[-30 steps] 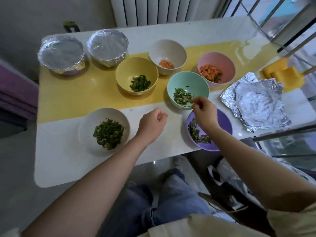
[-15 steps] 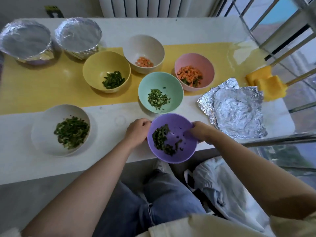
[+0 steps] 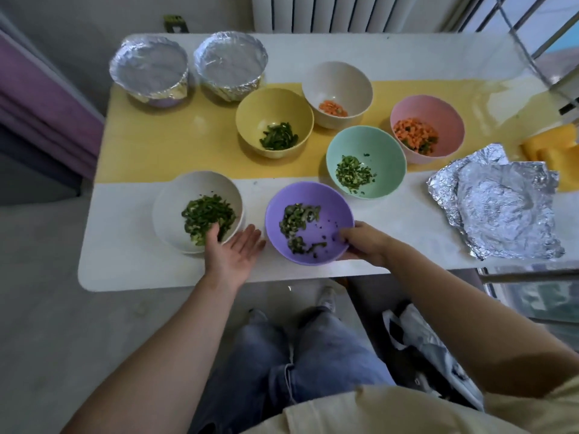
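Round bowls of chopped vegetables on a smooth white table (image 3: 125, 270), the purple bowl (image 3: 332, 205) held near its front edge
At far left two bowls sit sealed under taut, crinkled foil lids (image 3: 149, 67); nearer, a white bowl (image 3: 170, 198) holds a heap of dark chopped greens (image 3: 206, 216). The left hand (image 3: 233, 250) lies palm up, fingers straight and spread, gripping nothing, between the white bowl and the purple bowl. Behind, a yellow bowl (image 3: 266, 108) holds green strips (image 3: 279, 140). The matte purple bowl carries scattered green pieces; the right hand (image 3: 365, 244) curls round its right near rim. Farther right stand a cream bowl (image 3: 338, 79) with a few orange cubes, a mint bowl (image 3: 382, 148) of fine greens, a pink bowl (image 3: 438, 109) of orange dice, then a crumpled foil sheet (image 3: 501, 208)
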`<state>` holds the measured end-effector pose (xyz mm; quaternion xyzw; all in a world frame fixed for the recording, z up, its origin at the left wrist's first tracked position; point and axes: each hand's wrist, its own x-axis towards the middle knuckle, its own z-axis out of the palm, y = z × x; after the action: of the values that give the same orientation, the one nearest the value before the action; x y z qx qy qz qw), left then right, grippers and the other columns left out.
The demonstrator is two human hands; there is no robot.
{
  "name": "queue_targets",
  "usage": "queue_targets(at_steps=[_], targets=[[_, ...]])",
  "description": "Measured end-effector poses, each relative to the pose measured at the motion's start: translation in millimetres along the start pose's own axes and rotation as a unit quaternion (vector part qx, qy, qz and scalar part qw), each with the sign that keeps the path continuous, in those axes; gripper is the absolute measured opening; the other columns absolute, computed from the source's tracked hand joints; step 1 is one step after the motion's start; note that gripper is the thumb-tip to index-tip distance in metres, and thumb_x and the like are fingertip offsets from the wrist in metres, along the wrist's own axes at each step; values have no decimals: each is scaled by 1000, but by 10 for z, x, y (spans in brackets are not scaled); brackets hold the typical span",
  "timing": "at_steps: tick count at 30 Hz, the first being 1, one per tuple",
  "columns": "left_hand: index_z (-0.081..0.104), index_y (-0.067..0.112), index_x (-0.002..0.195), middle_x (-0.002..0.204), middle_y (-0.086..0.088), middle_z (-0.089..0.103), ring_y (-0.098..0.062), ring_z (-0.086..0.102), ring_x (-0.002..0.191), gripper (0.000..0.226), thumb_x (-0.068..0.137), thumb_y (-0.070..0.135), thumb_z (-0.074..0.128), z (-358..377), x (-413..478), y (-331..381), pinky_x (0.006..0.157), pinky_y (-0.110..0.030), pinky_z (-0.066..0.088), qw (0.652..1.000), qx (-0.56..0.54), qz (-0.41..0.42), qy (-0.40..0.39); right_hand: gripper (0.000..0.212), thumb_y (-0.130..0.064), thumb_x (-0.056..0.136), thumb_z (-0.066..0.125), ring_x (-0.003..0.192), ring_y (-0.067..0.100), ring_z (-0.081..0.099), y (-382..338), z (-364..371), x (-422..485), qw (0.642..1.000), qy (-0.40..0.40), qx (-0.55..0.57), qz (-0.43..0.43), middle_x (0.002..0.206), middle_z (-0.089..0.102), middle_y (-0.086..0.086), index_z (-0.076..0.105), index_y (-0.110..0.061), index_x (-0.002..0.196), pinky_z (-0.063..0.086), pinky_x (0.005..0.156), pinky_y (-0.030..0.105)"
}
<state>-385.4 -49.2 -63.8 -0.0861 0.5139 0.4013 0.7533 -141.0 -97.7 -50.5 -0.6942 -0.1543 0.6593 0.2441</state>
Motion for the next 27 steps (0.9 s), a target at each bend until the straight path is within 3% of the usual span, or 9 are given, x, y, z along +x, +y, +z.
queue_targets(at_steps=[2,7,10,13,17,19,22,24,27], targets=[[52,-3,122,136,-17,56,-28,62,102,44,102,31,33,-96,28,92,89,-42,49,999,38,13,13,28,7,93,38,79,27,67,-29,148,4,999,9,32,-1,94,65,18,51,3,118,61,66,32],[62,5,99,134,-10,60,-22,60,107,39,101,22,27,-255,4,448,96,-34,45,992,122,13,21,23,7,94,37,78,26,65,-80,490,4,996,18,92,-5,90,62,17,50,6,113,59,65,29],[62,3,99,127,-9,62,-20,62,104,42,102,22,24,-261,-12,658,86,-35,48,994,108,12,5,18,5,97,38,80,25,63,-153,730,51,992,8,127,-1,90,61,18,50,5,109,59,68,30],[59,2,101,121,-9,65,-23,60,113,43,104,25,23,-243,-2,800,88,-37,48,995,102,15,-7,17,2,99,39,78,23,62,-224,963,145,986,10,167,-15,89,61,18,50,4,111,57,82,37],[41,1,134,126,-15,62,-28,64,100,54,103,45,35,-340,13,831,88,-43,52,989,144,3,-20,15,-2,101,39,73,20,59,-258,1146,253,979,34,194,-47,87,60,14,50,0,111,57,72,29],[41,8,130,120,-15,63,-31,65,102,57,96,53,47,-401,-16,788,87,-44,54,972,232,-9,-30,17,-6,101,41,69,19,55,-230,1154,294,980,42,184,-61,84,58,12,51,0,112,57,69,28],[54,9,114,109,-11,68,-24,67,88,38,95,42,56,-422,-111,611,75,-34,54,896,442,-17,-39,26,-19,101,46,86,23,60,-166,1080,324,989,30,126,-71,99,61,12,53,-3,120,55,81,35],[58,11,101,102,-10,67,-18,63,73,21,98,31,53,-388,-130,448,64,-26,47,805,591,5,-49,27,-25,100,49,96,23,59,-143,976,282,994,17,75,-83,108,59,10,54,-8,121,52,89,38],[58,9,93,92,-7,66,-18,59,62,18,98,22,48,-255,-82,192,55,-24,41,674,732,39,-84,28,-29,99,53,100,22,60,-131,716,135,996,-1,-22,-88,113,59,10,57,-10,119,51,93,39]])
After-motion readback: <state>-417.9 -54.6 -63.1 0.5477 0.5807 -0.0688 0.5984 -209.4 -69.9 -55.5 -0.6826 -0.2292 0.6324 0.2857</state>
